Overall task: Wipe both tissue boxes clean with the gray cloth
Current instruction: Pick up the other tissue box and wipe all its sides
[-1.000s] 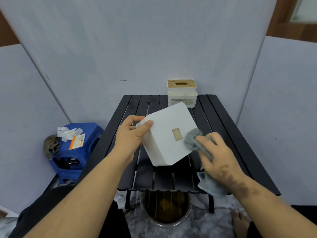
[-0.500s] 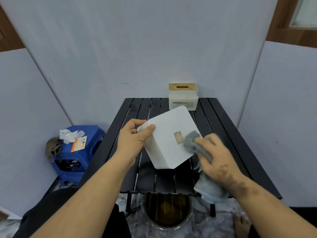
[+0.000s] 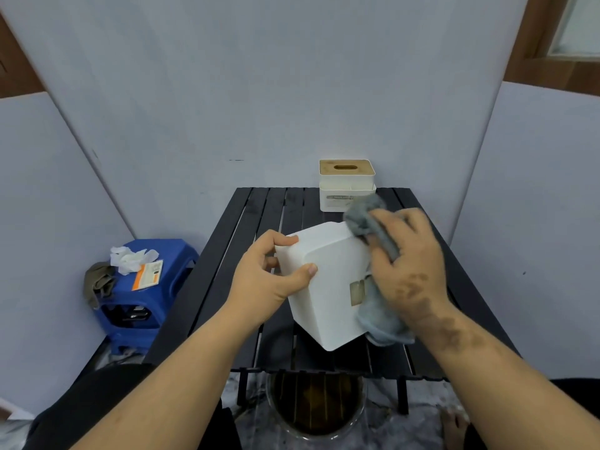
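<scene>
1. Two tissue boxes are on view: a white box (image 3: 328, 284) tilted above the table (image 3: 227, 254), and a wood-lidded box (image 3: 346, 185) standing at the table's far edge, behind the white one.
2. Your left hand (image 3: 266, 280) grips the white box's left corner, thumb on the near face, fingers curled round the far side.
3. Your right hand (image 3: 410, 264) presses one gray cloth (image 3: 373, 306) against the white box's right side, fingers bent over it; the cloth bunches at the box's upper right corner and hangs below your palm.
4. One small label (image 3: 357, 292) shows on the white box, at the cloth's edge.
5. One blue stool (image 3: 143, 293) stands left of the table, carrying crumpled tissue (image 3: 130, 258) and a card (image 3: 147, 275).
6. One round bin (image 3: 316, 407) sits under the table's near edge.
</scene>
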`<state>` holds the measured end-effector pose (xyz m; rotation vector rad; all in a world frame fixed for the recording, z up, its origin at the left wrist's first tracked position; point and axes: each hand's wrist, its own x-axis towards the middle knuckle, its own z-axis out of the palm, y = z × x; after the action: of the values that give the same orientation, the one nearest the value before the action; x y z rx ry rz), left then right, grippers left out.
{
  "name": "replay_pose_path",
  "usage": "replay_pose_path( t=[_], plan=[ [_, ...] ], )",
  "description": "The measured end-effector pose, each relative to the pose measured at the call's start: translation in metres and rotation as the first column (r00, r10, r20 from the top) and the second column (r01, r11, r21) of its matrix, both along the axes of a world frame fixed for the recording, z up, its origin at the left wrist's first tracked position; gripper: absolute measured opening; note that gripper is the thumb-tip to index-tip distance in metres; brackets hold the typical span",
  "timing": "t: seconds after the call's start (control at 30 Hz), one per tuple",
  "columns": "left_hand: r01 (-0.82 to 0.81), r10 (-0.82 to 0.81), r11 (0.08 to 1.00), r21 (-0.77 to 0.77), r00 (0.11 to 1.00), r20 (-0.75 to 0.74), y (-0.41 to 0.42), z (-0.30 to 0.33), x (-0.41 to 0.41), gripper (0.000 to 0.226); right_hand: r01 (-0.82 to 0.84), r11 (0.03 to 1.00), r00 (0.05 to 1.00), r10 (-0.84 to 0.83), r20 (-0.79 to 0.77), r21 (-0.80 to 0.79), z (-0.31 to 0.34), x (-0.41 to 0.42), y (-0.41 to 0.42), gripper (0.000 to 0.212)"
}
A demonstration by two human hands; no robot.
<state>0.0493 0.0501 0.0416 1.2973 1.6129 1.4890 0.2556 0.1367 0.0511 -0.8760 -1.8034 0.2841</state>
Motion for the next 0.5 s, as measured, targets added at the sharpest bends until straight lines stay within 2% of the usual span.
replay_pose_path(
  t=[0.07, 0.13, 0.27, 0.37, 0.5],
  plan=[
    [-0.002, 0.002, 1.000, 0.002, 1.000, -0.015, -0.002, 0.000, -0.002, 0.046, 0.059, 0.994, 0.996, -0.064, -0.055, -0.090, -0.004, 0.008, 0.010, 0.032],
    [-0.006, 0.006, 1.000, -0.006, 0.999, -0.036, -0.004, 0.001, -0.005, 0.050, 0.035, 0.985, 0.993, -0.053, -0.103, -0.167, -0.012, 0.014, 0.013, 0.031],
    [0.010, -0.012, 1.000, -0.019, 0.994, -0.112, -0.008, 0.004, -0.010, 0.054, -0.201, 0.924, 0.939, 0.087, -0.332, -0.325, -0.027, 0.018, 0.005, 0.019],
    [0.055, -0.058, 0.998, -0.027, 0.991, -0.120, -0.012, 0.006, -0.009, 0.059, -0.343, 0.863, 0.866, 0.138, -0.481, -0.371, -0.032, 0.025, -0.003, 0.025],
    [0.139, -0.143, 0.990, -0.038, 0.983, -0.117, -0.015, 0.010, -0.011, 0.075, -0.460, 0.793, 0.790, 0.161, -0.592, -0.399, -0.037, 0.035, -0.011, 0.033]
  ],
)
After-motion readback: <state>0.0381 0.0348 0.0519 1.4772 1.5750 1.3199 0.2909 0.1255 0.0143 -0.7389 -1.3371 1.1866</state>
